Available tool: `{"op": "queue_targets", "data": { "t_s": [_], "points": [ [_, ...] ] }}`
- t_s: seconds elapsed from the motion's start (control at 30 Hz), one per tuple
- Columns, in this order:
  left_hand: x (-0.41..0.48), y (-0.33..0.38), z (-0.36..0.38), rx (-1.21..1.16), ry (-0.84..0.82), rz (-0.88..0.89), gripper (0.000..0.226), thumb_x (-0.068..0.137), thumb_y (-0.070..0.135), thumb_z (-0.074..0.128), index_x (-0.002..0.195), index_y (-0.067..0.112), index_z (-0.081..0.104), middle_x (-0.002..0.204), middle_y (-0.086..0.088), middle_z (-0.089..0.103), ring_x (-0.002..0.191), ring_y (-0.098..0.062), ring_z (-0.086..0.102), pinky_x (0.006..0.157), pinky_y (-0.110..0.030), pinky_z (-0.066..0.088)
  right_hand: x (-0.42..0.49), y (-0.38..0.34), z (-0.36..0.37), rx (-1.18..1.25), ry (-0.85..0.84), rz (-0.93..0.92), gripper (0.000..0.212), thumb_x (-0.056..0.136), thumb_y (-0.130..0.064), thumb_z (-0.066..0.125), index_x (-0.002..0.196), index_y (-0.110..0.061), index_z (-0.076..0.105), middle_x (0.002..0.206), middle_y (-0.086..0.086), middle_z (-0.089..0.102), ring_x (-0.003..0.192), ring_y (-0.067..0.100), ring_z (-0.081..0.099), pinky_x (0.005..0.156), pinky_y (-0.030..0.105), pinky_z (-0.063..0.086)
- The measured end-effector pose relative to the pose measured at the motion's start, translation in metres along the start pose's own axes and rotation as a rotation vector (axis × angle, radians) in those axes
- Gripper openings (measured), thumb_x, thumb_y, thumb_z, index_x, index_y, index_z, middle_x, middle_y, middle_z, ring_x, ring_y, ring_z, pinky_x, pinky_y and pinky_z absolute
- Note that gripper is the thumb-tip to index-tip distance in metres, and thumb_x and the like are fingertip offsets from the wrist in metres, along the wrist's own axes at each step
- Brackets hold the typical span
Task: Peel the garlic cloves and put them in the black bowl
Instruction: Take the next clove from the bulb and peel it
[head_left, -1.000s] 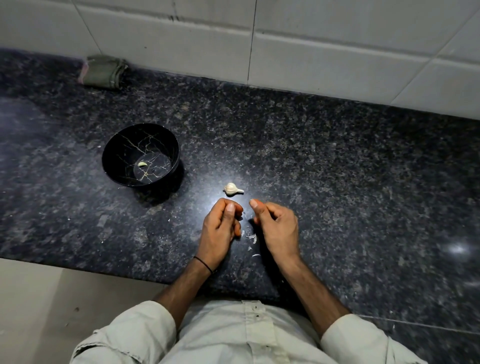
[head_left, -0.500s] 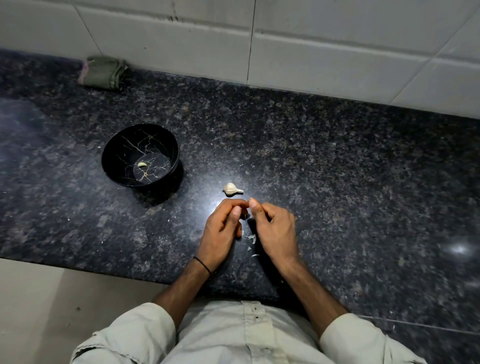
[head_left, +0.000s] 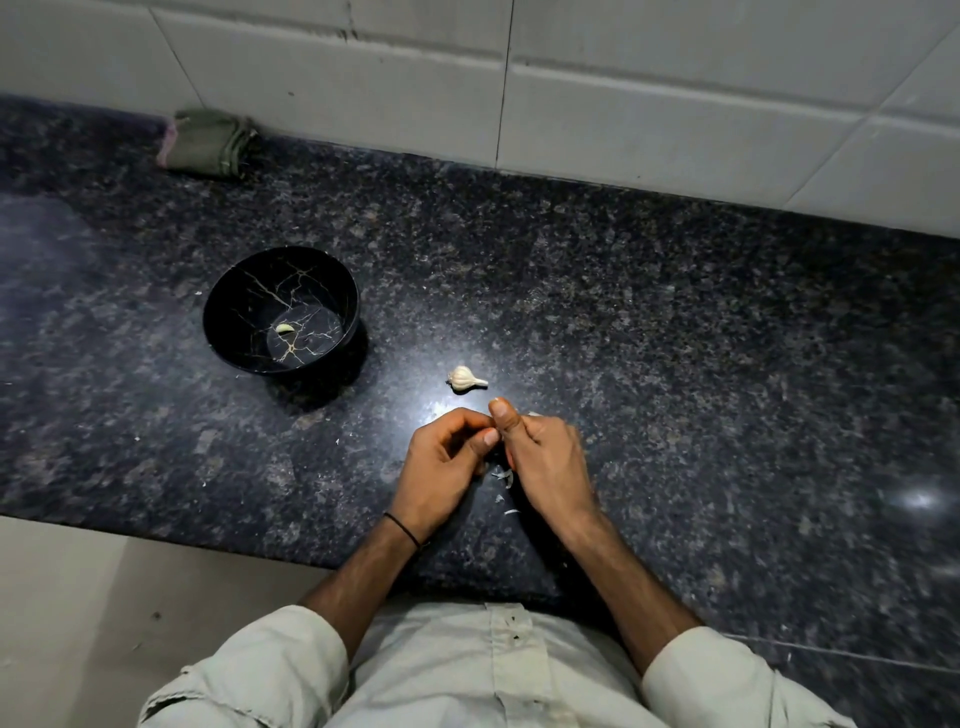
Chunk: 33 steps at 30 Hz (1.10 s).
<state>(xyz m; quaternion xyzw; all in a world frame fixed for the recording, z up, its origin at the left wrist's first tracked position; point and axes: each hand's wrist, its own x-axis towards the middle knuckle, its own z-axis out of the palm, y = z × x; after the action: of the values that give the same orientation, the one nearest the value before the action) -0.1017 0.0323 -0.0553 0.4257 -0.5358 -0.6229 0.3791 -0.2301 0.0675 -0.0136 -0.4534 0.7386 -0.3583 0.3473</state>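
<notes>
The black bowl (head_left: 244, 291) with gold veins stands on the dark granite counter (head_left: 675, 338), left of centre, and holds one peeled garlic clove (head_left: 284, 328). A small unpeeled garlic piece (head_left: 464, 378) lies on the counter just beyond my hands. My left hand (head_left: 441, 462) and my right hand (head_left: 545, 457) meet at the fingertips above the counter. Their fingers are curled and pinch a small garlic clove between them, which is almost wholly hidden. Scraps of garlic peel (head_left: 504, 475) lie under the hands.
A folded green cloth (head_left: 208, 143) lies at the back left against the white tiled wall (head_left: 623, 104). The counter's front edge runs just before my wrists, with pale floor (head_left: 104, 597) below at the left.
My hands were slightly apart a second ago. They have closed together, and now the fingertips touch around the clove. The bowl and the loose garlic piece have not moved.
</notes>
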Motion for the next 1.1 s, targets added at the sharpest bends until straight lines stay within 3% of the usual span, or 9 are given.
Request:
{"op": "queue_targets", "data": {
  "t_s": [0.2, 0.33, 0.47, 0.53, 0.6, 0.7, 0.8, 0.97, 1.1],
  "points": [
    [0.000, -0.001, 0.001, -0.010, 0.017, -0.043, 0.003, 0.091, -0.001, 0.067, 0.090, 0.001, 0.069, 0.076, 0.000, 0.071, 0.067, -0.007, 0.060, 0.064, -0.020, 0.047, -0.002, 0.005, 0.008, -0.027, 0.052, -0.027, 0.054, 0.098, -0.051, 0.053, 0.057, -0.015, 0.051, 0.049, -0.004, 0.047, 0.048, 0.007, 0.042, 0.049, 0.029, 0.034],
    [-0.001, -0.001, 0.000, -0.031, 0.048, -0.068, 0.005, 0.088, 0.006, 0.073, 0.089, 0.002, 0.071, 0.079, -0.011, 0.073, 0.069, -0.012, 0.062, 0.066, -0.027, 0.049, -0.002, 0.006, 0.008, 0.010, 0.137, -0.014, 0.052, 0.096, -0.041, 0.062, 0.055, -0.020, 0.038, 0.048, -0.007, 0.037, 0.048, 0.007, 0.034, 0.047, 0.023, 0.027],
    [-0.001, 0.004, 0.002, -0.028, 0.075, -0.056, 0.011, 0.088, 0.010, 0.073, 0.086, 0.000, 0.069, 0.075, -0.023, 0.068, 0.061, -0.020, 0.054, 0.057, -0.026, 0.045, -0.001, 0.013, 0.008, 0.061, 0.159, -0.019, 0.024, 0.097, -0.023, 0.060, 0.074, -0.019, 0.054, 0.064, -0.010, 0.055, 0.060, 0.001, 0.049, 0.056, 0.016, 0.036],
    [0.000, 0.004, 0.001, -0.010, 0.074, -0.049, 0.007, 0.090, 0.008, 0.070, 0.085, 0.003, 0.069, 0.070, -0.019, 0.067, 0.057, -0.019, 0.051, 0.054, -0.025, 0.043, -0.001, 0.015, 0.007, 0.112, 0.133, -0.034, 0.010, 0.098, -0.015, 0.056, 0.092, -0.017, 0.063, 0.083, -0.009, 0.065, 0.078, 0.001, 0.059, 0.067, 0.014, 0.043],
    [0.000, 0.003, 0.000, 0.006, 0.070, -0.040, 0.008, 0.092, 0.007, 0.067, 0.085, 0.003, 0.067, 0.067, -0.011, 0.065, 0.055, -0.015, 0.050, 0.053, -0.024, 0.042, -0.002, 0.016, 0.006, 0.168, 0.074, -0.059, 0.013, 0.099, -0.011, 0.054, 0.100, -0.015, 0.067, 0.093, -0.006, 0.069, 0.087, 0.006, 0.064, 0.076, 0.017, 0.049],
    [0.000, 0.003, 0.001, 0.055, 0.063, -0.006, 0.012, 0.096, 0.006, 0.061, 0.088, -0.001, 0.066, 0.064, -0.002, 0.063, 0.054, -0.015, 0.048, 0.052, -0.027, 0.042, -0.004, 0.017, 0.008, 0.221, 0.032, -0.066, 0.014, 0.098, -0.010, 0.055, 0.096, -0.015, 0.068, 0.091, -0.004, 0.072, 0.088, 0.011, 0.068, 0.081, 0.032, 0.056],
    [-0.001, 0.002, 0.001, 0.134, 0.049, 0.050, 0.017, 0.099, 0.009, 0.058, 0.088, -0.001, 0.065, 0.064, -0.009, 0.062, 0.056, -0.014, 0.049, 0.055, -0.027, 0.042, -0.004, 0.018, 0.008, 0.242, 0.033, -0.061, 0.010, 0.097, -0.016, 0.059, 0.096, -0.016, 0.069, 0.090, -0.003, 0.073, 0.086, 0.013, 0.070, 0.079, 0.041, 0.058],
    [-0.001, -0.001, 0.001, 0.262, 0.052, 0.096, 0.024, 0.099, 0.022, 0.051, 0.084, 0.007, 0.064, 0.063, 0.007, 0.059, 0.058, -0.007, 0.050, 0.059, -0.023, 0.043, -0.004, 0.017, 0.010, 0.222, 0.057, -0.061, 0.012, 0.091, -0.022, 0.062, 0.098, -0.018, 0.070, 0.090, -0.005, 0.073, 0.085, 0.013, 0.069, 0.079, 0.045, 0.057],
    [-0.002, -0.001, 0.001, 0.285, 0.037, 0.092, 0.027, 0.100, 0.025, 0.048, 0.084, 0.008, 0.062, 0.064, 0.007, 0.060, 0.057, -0.007, 0.049, 0.060, -0.025, 0.042, -0.003, 0.019, 0.010, 0.209, 0.070, -0.053, 0.012, 0.093, -0.015, 0.061, 0.098, -0.018, 0.071, 0.091, -0.006, 0.073, 0.085, 0.012, 0.068, 0.080, 0.042, 0.057]
  ]
}}
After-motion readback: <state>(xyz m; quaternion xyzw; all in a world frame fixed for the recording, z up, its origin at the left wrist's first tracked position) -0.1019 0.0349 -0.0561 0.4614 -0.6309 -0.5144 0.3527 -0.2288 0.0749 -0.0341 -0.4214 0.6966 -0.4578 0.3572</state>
